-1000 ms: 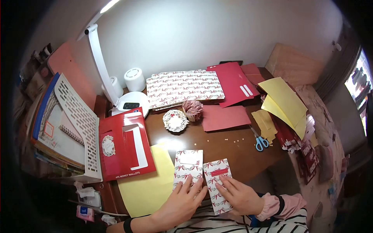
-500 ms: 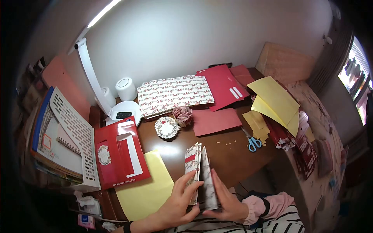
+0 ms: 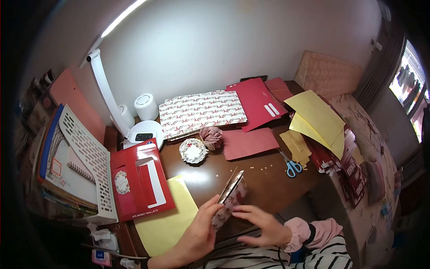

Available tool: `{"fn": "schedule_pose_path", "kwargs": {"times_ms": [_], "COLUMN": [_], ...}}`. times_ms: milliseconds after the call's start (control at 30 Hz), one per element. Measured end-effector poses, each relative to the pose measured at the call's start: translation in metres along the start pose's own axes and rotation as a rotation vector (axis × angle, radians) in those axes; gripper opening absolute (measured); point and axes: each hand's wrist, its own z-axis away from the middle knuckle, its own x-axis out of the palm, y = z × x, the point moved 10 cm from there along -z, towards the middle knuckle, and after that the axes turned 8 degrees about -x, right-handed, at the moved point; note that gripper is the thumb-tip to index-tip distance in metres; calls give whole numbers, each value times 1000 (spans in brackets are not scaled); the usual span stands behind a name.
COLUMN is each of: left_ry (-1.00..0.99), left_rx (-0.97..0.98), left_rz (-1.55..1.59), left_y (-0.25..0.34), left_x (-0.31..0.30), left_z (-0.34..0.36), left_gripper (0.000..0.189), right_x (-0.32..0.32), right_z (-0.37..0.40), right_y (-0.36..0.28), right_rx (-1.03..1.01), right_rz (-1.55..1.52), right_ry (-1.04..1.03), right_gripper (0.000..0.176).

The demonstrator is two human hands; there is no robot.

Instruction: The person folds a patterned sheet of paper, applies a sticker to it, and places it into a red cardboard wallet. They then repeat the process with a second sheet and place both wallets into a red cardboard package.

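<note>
My left hand (image 3: 200,231) grips a folded patterned paper piece (image 3: 229,202) by its left side, near the front edge of the desk. The piece is tilted, with its narrow edge facing up. To its right is my right hand (image 3: 263,226), fingers apart, the fingertips at or close to the lower right side of the paper. Whether they touch it is unclear. Small paper bits (image 3: 266,168) lie on the brown desk (image 3: 192,177) beyond the hands.
Yellow paper (image 3: 168,219) and a red money wallet pack (image 3: 143,179) are at left, beside a white file rack (image 3: 89,166) and lamp (image 3: 105,89). Behind lie patterned sheets (image 3: 204,110), round labels (image 3: 193,151), red envelopes (image 3: 251,143) and blue scissors (image 3: 293,167).
The patterned paper has turned and its parts have come together into a narrower stack. My right hand has moved from flat along its side to a spread pose lower right.
</note>
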Motion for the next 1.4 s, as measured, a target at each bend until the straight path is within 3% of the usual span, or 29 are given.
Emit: {"fn": "schedule_pose_path", "kwargs": {"times_ms": [33,67,133,200,233,267,333,400,533,600,733,833,967,1233,1400], "left_ry": [-34,-68,-82,-217,-225,-252,-286,-298,-196,-111,-4,64,58,68,6], "left_rx": [-12,-24,-20,3,6,59,114,142,79,155,163,250,239,227,208], "left_rz": [-9,-18,11,47,47,35,22,14,-101,-408,-446,-461,-466,-501,-496], "left_y": [-2,-3,-2,1,-1,1,2,3,8,12,6,14,14,3,4], "left_x": [-3,-4,-5,5,7,12,17,19,3,-4,-13,-18,-21,-22,-19], "left_z": [-4,-6,-7,-6,-7,-5,-5,-7,-10,-10,-10,-10,-9,-13,-13], "left_gripper": [68,66,66,66,66,65,65,66,61,51,35,28,25,26,29], "right_x": [-18,-34,-64,-87,-88,-90,-72,-63,-50,-55,-63,-62,-61,-58,-54], "right_z": [1,3,12,0,-5,-4,-7,-5,5,9,10,9,8,2,3], "right_y": [0,-2,13,3,7,13,28,32,57,60,60,54,56,50,50], "right_rx": [2,-31,115,-65,-72,-68,-21,22,186,224,251,165,149,72,94], "right_rz": [30,186,135,230,202,204,113,-71,-183,-116,-32,-11,-21,24,28], "right_ry": [108,155,363,450,384,390,212,211,229,271,334,368,405,331,313], "right_gripper": [59,64,76,92,104,104,107,106,100,99,78,69,70,90,88]}}
